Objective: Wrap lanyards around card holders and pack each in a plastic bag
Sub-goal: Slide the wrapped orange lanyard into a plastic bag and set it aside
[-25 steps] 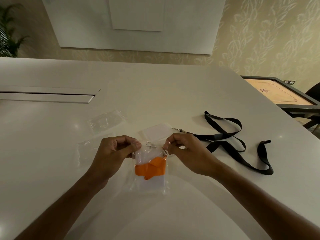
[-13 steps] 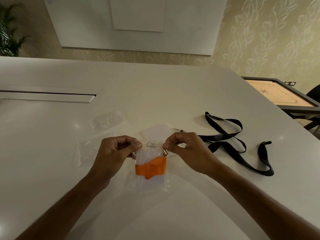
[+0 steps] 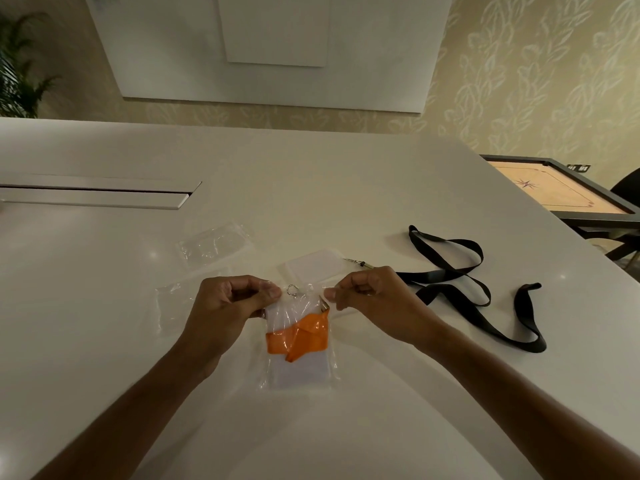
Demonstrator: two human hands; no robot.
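A clear plastic bag lies on the white table in front of me. Inside it is a card holder wrapped with an orange lanyard, its metal ring near the bag's mouth. My left hand pinches the bag's top left corner. My right hand pinches the top right corner. Behind the bag lies a second card holder, clipped to a loose black lanyard spread out to the right.
Two empty plastic bags lie to the left, one farther back and one beside my left hand. A long slot runs across the table at left. A carrom board stands beyond the table's right edge.
Both hands keep pinching the bag's top corners. The bag with the orange lanyard has barely shifted.
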